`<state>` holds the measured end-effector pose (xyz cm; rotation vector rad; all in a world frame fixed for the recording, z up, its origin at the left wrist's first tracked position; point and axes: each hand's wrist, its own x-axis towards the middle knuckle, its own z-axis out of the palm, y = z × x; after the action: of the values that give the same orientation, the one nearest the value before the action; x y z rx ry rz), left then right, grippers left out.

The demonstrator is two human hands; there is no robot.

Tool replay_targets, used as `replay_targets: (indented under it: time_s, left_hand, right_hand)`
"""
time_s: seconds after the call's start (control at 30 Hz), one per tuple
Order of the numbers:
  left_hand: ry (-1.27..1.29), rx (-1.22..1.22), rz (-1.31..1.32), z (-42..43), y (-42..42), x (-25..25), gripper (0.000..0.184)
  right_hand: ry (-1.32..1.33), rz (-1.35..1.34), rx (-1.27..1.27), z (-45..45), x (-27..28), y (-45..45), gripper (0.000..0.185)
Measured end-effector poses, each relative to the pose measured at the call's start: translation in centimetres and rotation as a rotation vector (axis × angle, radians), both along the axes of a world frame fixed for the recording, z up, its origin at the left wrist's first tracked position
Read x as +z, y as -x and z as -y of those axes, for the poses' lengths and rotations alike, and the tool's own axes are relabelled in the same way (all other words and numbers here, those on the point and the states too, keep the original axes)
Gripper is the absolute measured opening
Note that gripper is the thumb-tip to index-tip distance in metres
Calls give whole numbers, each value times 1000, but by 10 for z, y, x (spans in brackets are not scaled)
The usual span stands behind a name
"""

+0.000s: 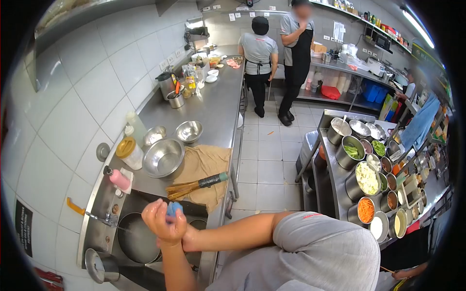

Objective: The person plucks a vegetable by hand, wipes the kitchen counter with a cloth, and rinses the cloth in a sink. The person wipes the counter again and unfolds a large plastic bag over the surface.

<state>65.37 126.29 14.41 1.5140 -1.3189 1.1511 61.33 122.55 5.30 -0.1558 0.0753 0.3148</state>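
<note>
in the sink (pixel 205 213), a round steel pot (pixel 121 250) holds cloudy water, with the tap (pixel 103 219) pointing over it. a smaller steel pot (pixel 110 275) stands at the near end of the sink. on the surface (pixel 213 114) beyond lie a wide steel bowl (pixel 164 158), a yellow-lidded jar (pixel 129 154) and a bundle of brown sticks (pixel 187 190) on a tan cloth (pixel 208 160). across the aisle, one deep pot (pixel 356 189) is heaped with pale chopped vegetable (pixel 367 178), and another container is filled with orange shreds (pixel 365 210).

the left forearm rises steeply beside the pot of water, wrist up; the right arm reaches across and meets it at the wrist.

of the hands, the left hand (pixel 164 222) is wet and curled, with a small blue pad (pixel 174 208) between fingers and thumb, raised over the sink area. the right hand (pixel 191 239) touches the left wrist, partly hidden behind it, so how far its fingers close cannot be told.
</note>
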Motion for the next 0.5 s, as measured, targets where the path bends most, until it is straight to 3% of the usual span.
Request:
replay_targets:
  time_s: [0.03, 0.07, 0.1, 0.13, 0.2, 0.23, 0.3, 0.37, 0.4, 0.47, 0.5]
  left_hand:
    - [-14, 112, -24, -6, 2, -7, 46]
    - [-26, 220, -46, -13, 6, -16, 45]
    - [-92, 374, -122, -30, 9, -32, 45]
    - [-105, 533, -204, -49, 12, -51, 47]
    - [-122, 881, -421, -98, 28, -101, 59]
    - [-87, 921, -510, -144, 22, -154, 58]
    - [106, 1027, -1027, -225, 28, -251, 68]
    - [511, 379, -1833, -191, 100, -159, 59]
    - [525, 402, -1841, -200, 95, -185, 59]
    - [1273, -187, -2418, -224, 84, -264, 85]
    - [1114, -539, -2221, -195, 92, -252, 96]
  right_hand:
    - [-37, -64, -134, 12, 5, -1, 54]
    - [28, -82, -93, 38, 1, -5, 53]
    - [116, -114, -157, 67, 34, 16, 54]
    - [104, -150, -152, 100, 24, 15, 54]
    - [376, -101, -328, 174, -3, 30, 63]
    - [586, -156, -478, 207, -5, 51, 62]
    - [857, -352, -600, 277, -58, 90, 71]
    - [982, -677, -599, 341, -140, 150, 68]
    - [956, -842, -644, 359, -178, 187, 64]
    - [856, -1108, -570, 388, -274, 270, 49]
    - [871, -1315, -535, 379, -294, 309, 46]
